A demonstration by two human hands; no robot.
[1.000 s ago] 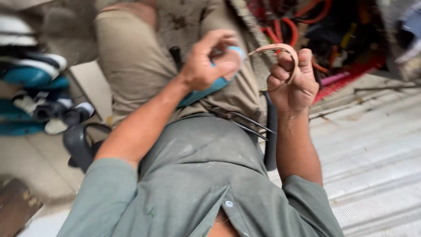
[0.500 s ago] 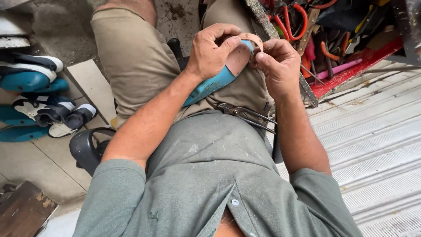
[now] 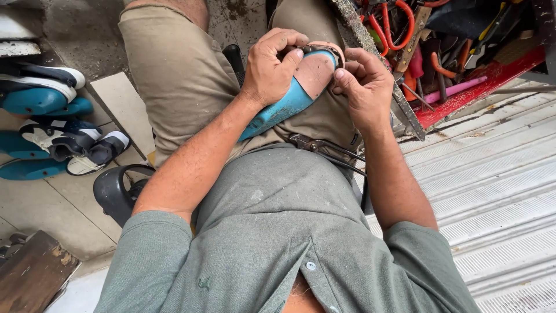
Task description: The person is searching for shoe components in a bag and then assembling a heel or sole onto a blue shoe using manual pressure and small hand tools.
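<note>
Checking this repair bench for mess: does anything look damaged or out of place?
The tan strip curves only around the blue shoe's heel end, loose between left hand and right hand. Pliers lie in the lap.

The person wears a grey-green short-sleeved polo shirt (image 3: 278, 232) with pale buttons at an open collar, faintly dusted with light specks, and khaki shorts (image 3: 185, 81) ending at the knee. Both forearms are bare.

Left hand (image 3: 272, 72) curled with fingers closed in grip, right hand (image 3: 365, 87) pinching with thumb and fingertips, both forearms raised, hands close together.
</note>
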